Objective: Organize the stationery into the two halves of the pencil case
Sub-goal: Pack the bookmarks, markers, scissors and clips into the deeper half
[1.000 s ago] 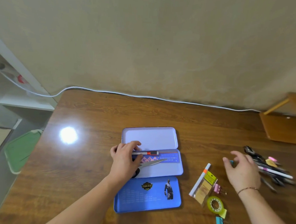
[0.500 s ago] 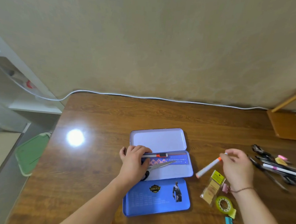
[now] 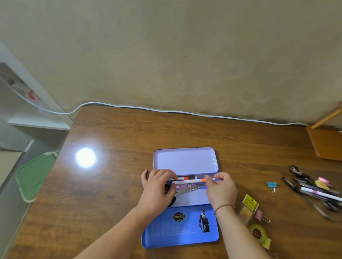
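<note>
Crosswise, marker [image 3: 191, 181] between both hands' fingers [image 3: 208, 178] (touching)

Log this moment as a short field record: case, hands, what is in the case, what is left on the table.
case: pencil case open on the wooden table, far half bare
left hand: resting on the items at the left end of the middle tray
right hand: holding the white marker with orange band, laying it lengthwise in the tray
in tray: scissors, another pen
left on table: pile of pens, blue binder clip, pink binder clip, yellow packet, tape roll
</note>
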